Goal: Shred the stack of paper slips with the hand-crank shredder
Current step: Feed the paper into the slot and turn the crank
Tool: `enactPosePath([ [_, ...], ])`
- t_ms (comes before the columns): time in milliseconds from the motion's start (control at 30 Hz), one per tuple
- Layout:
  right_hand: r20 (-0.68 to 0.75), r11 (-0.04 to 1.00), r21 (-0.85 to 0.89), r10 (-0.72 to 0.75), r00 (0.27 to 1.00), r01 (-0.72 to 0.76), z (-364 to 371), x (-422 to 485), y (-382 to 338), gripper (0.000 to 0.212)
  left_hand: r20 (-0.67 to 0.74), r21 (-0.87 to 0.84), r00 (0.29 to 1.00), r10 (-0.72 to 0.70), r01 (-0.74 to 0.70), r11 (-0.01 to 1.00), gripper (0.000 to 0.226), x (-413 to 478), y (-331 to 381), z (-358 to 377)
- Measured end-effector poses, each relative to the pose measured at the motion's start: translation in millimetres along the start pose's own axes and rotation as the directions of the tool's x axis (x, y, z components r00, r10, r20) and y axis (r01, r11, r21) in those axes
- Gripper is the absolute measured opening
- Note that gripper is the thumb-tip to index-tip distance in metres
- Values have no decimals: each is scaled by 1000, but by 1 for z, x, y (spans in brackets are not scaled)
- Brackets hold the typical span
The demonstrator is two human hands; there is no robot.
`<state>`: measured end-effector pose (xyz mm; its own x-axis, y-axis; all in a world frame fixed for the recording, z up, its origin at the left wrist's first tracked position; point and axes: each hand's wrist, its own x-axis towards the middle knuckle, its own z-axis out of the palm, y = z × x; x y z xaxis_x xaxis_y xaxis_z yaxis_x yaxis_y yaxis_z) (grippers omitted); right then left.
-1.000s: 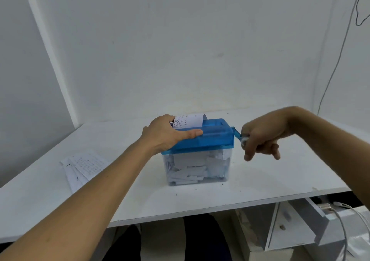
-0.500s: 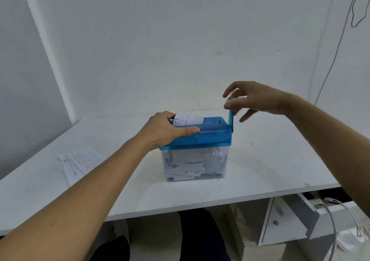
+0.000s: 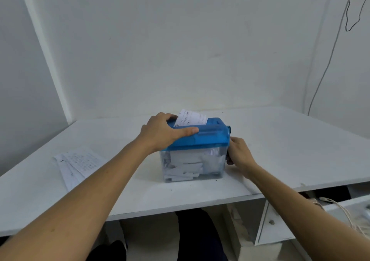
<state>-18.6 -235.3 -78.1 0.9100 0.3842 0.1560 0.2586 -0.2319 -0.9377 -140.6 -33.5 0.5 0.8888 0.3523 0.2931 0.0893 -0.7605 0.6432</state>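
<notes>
The hand-crank shredder (image 3: 212,135) has a blue lid on a clear bin (image 3: 192,166) full of white paper strips. It stands mid-table. A printed paper slip (image 3: 191,117) sticks up from the slot in the lid. My left hand (image 3: 166,132) grips the lid's left end, thumb along the front edge. My right hand (image 3: 238,152) is low at the shredder's right side, curled round the crank handle, which it mostly hides. The stack of paper slips (image 3: 80,162) lies on the table to the left.
The white table (image 3: 280,150) sits in a corner of white walls. A cable (image 3: 330,60) hangs down the right wall. Under the table at the right stands an open white drawer unit (image 3: 280,220) with a white cord (image 3: 340,208).
My right hand swung the crank from its raised position above the lid down to the low right side. The left hand stayed on the lid. The camera view shifted slightly.
</notes>
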Motion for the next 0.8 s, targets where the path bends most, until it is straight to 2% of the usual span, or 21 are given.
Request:
enactPosePath([
  [133, -2, 990, -108, -90, 996, 89, -14, -34, 0, 55, 2, 132, 1000, -1, 1, 991, 91, 1, 7, -2],
  [200, 33, 978, -140, -150, 988, 153, -27, -47, -5, 59, 26, 191, 1000, -10, 5, 982, 96, 1, 11, -5],
  [267, 98, 978, -79, -186, 978, 194, -41, -58, -17, 57, 55, 234, 998, -32, 18, 972, 105, 1, 14, -7],
  [333, 185, 962, 98, -270, 945, 255, -57, -62, -35, 49, 69, 262, 997, -45, 25, 965, 111, 1, 17, -9],
  [433, 269, 924, 97, -382, 884, 370, -68, -57, -52, 48, 116, 267, 991, -72, 39, 963, 112, 2, 16, -10],
  [533, 213, 904, 178, -421, 882, 389, -65, -46, -62, 54, 159, 216, 984, -75, 39, 976, 126, 6, 13, -12],
  [600, 86, 894, 240, -407, 909, 377, -61, -34, -75, 54, 185, 166, 982, -46, 15, 986, 128, 6, 12, -10],
  [700, -92, 920, 119, -364, 927, 373, -55, -6, -88, 53, 181, 82, 983, 0, -15, 997, 112, 3, 16, -8],
  [800, -134, 947, 1, -318, 938, 322, -52, 19, -82, 33, 196, 74, 980, 15, -30, 997, 106, 2, 20, -6],
])
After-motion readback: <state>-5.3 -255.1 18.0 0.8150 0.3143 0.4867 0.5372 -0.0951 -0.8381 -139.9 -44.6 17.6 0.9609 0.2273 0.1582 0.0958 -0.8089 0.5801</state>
